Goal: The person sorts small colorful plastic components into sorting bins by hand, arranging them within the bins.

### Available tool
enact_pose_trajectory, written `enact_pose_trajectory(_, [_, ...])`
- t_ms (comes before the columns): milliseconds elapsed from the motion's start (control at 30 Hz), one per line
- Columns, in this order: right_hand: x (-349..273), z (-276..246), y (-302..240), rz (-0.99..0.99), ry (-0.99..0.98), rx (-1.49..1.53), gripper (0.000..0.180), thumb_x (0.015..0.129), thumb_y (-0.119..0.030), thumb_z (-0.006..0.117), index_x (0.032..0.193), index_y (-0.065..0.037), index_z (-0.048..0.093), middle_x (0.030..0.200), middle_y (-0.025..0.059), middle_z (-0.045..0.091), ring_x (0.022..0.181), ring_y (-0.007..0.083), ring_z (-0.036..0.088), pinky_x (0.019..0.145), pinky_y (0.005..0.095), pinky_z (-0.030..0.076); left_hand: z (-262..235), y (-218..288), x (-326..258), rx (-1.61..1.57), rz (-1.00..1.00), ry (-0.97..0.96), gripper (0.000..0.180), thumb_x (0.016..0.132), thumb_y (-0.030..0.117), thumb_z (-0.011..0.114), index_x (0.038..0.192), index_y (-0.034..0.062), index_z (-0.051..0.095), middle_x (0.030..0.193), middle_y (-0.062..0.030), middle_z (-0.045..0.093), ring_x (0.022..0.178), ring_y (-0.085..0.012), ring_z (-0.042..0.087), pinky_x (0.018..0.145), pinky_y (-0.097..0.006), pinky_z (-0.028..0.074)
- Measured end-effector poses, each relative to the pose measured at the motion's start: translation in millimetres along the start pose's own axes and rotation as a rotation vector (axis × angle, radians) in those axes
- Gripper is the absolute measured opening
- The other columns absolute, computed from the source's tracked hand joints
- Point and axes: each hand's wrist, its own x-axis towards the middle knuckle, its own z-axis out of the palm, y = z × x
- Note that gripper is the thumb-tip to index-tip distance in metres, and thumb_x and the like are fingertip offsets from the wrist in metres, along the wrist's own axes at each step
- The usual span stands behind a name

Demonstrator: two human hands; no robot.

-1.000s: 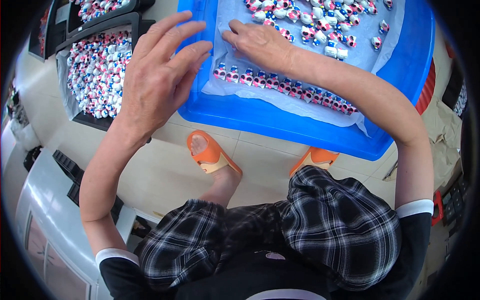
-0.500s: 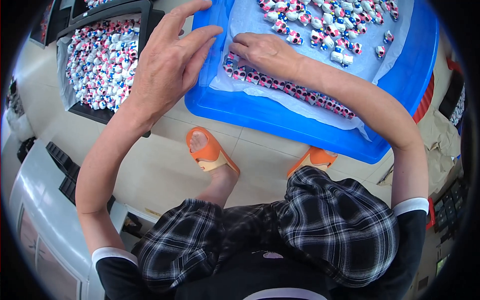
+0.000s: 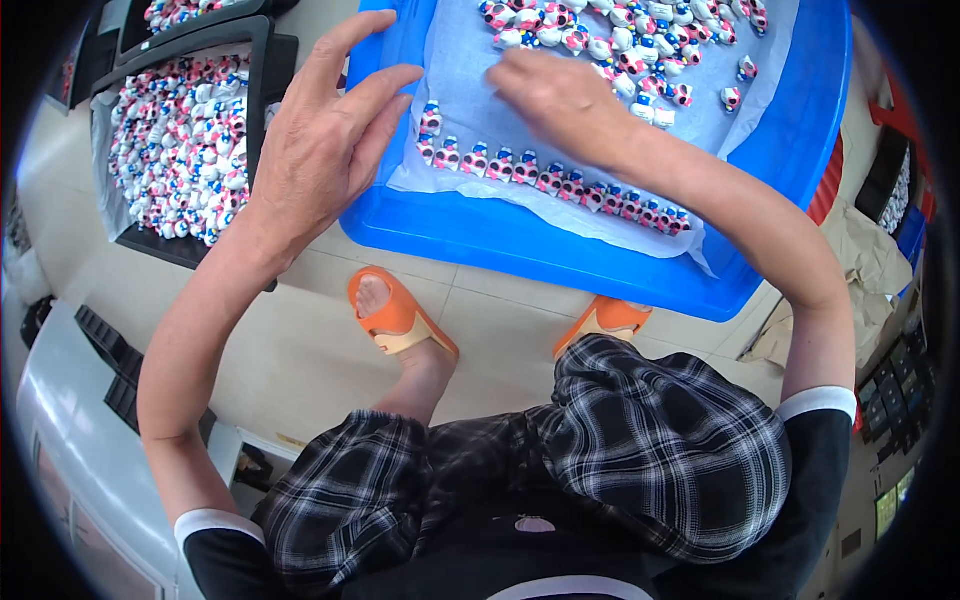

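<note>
A blue plastic tray (image 3: 560, 250) lined with white paper (image 3: 470, 60) lies in front of my knees. A row of small white, pink and blue figurines (image 3: 560, 182) stands along the paper's near edge. A loose pile of the same figurines (image 3: 620, 30) lies further back. My left hand (image 3: 320, 150) rests with fingers spread on the tray's left rim, holding nothing. My right hand (image 3: 560, 100) hovers, blurred, between the row and the pile, fingers bent down; whether it holds a figurine is hidden.
A black tray (image 3: 255, 60) full of the same figurines stands on the floor at the left. My feet in orange sandals (image 3: 395, 315) sit under the blue tray's near edge. A pale grey case (image 3: 60, 430) is at lower left, crumpled brown paper (image 3: 870, 260) at right.
My right hand has lifted from the row's left end toward the loose pile. My left hand stays at the tray's left rim. The view has shifted slightly.
</note>
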Motion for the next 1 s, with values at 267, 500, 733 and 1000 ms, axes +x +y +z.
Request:
enact_pose_trajectory(267, [-22.8,-10.0,8.2,0.178,-0.223,-0.148,0.013,0.077,-0.008,0.053,0.089,-0.003,0.052,0.083,0.0114,0.058,0.081,0.0258,0.061,0.060,0.0357,0.052,13.3,-8.1,-2.3,0.003,0.069,0.022,0.019,0.082,0.003,0.057,0.098,0.0094,0.066,0.131,-0.0107,0.041,0.114,-0.0257,0.048,0.089,-0.034,0.042])
enact_pose_trajectory(500, [12.7,32.3,-6.6,-0.051,-0.226,0.206,0.028,0.076,-0.012,0.062,0.100,-0.004,0.052,0.094,0.0092,0.054,0.081,0.0269,0.059,0.066,0.0367,0.050,16.1,-6.6,-2.5,-0.012,0.045,0.026,0.020,0.082,0.002,0.056,0.098,0.0094,0.066,0.132,-0.0107,0.041,0.115,-0.0262,0.047,0.091,-0.035,0.041])
enact_pose_trajectory(733, [3.6,8.7,-9.4,-0.002,-0.180,0.176,0.022,0.075,-0.009,0.060,0.094,-0.002,0.051,0.090,0.0115,0.053,0.082,0.0280,0.061,0.065,0.0372,0.052,17.1,-8.2,-5.2,-0.085,0.001,0.036,0.020,0.081,0.002,0.056,0.096,0.0094,0.066,0.131,-0.0106,0.042,0.113,-0.0260,0.049,0.090,-0.035,0.042])
enact_pose_trajectory(1000, [-4.1,1.9,19.2,0.164,-0.131,-0.217,0.018,0.078,-0.013,0.056,0.094,-0.005,0.052,0.089,0.0100,0.054,0.082,0.0240,0.061,0.060,0.0351,0.052,16.1,-10.1,-3.6,-0.061,0.044,0.043,0.020,0.082,0.003,0.054,0.096,0.0097,0.066,0.131,-0.0096,0.043,0.111,-0.0245,0.050,0.091,-0.035,0.041])
